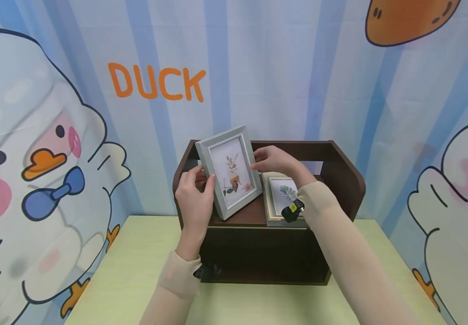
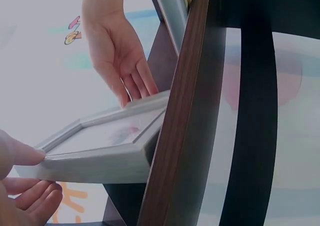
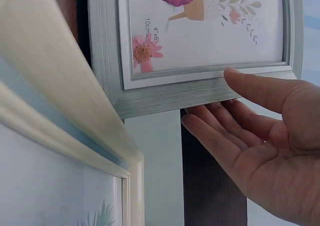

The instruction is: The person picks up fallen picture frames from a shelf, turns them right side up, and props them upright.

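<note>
Picture frame, long axis leaning toward 11 o'clock, pinched by left hand at its 9 o'clock edge and right hand at 2 o'clock.

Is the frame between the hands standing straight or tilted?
Tilted: the gray frame slants sideways in the head view, gripped by the left hand and right hand.

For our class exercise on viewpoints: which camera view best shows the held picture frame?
The head view: the held picture frame shows nearly whole, front visible. Right wrist: closer but cropped; left wrist: slanted, partly behind the brown shelf.
</note>
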`<state>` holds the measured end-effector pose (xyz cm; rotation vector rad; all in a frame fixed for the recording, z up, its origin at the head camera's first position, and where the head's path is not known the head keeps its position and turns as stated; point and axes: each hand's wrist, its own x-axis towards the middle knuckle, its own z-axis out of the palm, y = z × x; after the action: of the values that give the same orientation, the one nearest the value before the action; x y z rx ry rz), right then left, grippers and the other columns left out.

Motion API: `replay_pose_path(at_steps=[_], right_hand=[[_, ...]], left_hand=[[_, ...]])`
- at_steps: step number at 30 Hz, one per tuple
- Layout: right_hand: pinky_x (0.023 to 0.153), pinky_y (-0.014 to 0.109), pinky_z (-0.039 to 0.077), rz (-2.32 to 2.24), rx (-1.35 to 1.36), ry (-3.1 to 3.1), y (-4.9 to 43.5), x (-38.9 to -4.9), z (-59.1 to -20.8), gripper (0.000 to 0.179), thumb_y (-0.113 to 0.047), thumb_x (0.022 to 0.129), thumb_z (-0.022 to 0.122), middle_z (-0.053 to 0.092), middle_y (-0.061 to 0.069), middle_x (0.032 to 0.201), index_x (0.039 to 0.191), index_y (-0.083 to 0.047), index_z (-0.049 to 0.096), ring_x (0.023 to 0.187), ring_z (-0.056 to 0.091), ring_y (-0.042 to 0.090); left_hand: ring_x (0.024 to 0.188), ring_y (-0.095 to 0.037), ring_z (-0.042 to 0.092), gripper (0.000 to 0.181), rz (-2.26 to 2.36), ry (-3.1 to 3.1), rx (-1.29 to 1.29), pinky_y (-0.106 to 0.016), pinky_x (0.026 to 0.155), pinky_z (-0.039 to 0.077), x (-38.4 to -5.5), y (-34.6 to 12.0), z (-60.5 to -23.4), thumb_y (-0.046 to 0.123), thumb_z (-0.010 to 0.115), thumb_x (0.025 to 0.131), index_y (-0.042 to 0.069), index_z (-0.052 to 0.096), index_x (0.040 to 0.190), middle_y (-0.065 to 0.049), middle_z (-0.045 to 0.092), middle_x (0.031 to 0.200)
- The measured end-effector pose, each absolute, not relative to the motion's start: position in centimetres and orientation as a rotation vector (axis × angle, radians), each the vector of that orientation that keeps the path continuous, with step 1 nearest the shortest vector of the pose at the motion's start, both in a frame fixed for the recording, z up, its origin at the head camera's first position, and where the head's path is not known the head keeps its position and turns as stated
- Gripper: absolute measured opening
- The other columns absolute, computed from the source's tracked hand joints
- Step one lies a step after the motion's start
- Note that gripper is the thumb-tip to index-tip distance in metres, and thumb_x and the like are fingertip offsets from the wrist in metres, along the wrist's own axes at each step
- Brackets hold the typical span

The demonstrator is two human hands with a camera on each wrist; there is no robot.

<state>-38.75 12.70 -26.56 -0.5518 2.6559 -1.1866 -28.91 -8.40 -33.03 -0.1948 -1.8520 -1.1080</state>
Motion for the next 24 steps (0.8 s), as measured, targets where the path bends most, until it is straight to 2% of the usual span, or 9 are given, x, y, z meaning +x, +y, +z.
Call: replay_pose_path(at_steps=[8, 18, 24], right_hand=[[0.099, 0.043, 0.047, -1.269, -0.418, 2.636, 12.9, -38.0, -26.7, 0.057, -0.019, 0.089, 0.066, 0.05, 0.02, 0.137, 0.138, 0.0, 0.043, 0.119, 0.056, 0.031], [0.094, 0.04, 0.051, -1.388, -0.368, 2.627, 13.1, -36.6, -27.0, 0.045, -0.015, 0.088, 0.067, 0.059, 0.019, 0.124, 0.128, 0.001, 0.052, 0.109, 0.062, 0.031], [0.091, 0.04, 0.052, -1.482, -0.327, 2.609, 13.3, -35.6, -27.4, 0.046, -0.016, 0.087, 0.069, 0.06, 0.02, 0.122, 0.127, 0.002, 0.054, 0.106, 0.064, 0.03]], left_hand=[[0.088, -0.024, 0.066, 0.031, -1.167, -1.817, -0.162, -0.033, 0.076, 0.057, -29.2, -8.4, -33.0, 0.015, 0.068, 0.087, -0.002, 0.064, 0.113, -0.017, 0.062, 0.099], [0.092, -0.023, 0.068, 0.026, -1.188, -1.749, -0.118, -0.029, 0.079, 0.057, -29.6, -8.0, -33.5, 0.013, 0.066, 0.089, -0.001, 0.065, 0.11, -0.016, 0.067, 0.101], [0.093, -0.022, 0.068, 0.022, -1.174, -1.736, -0.109, -0.028, 0.079, 0.057, -29.6, -7.8, -34.0, 0.013, 0.065, 0.089, 0.0, 0.066, 0.108, -0.015, 0.068, 0.101]])
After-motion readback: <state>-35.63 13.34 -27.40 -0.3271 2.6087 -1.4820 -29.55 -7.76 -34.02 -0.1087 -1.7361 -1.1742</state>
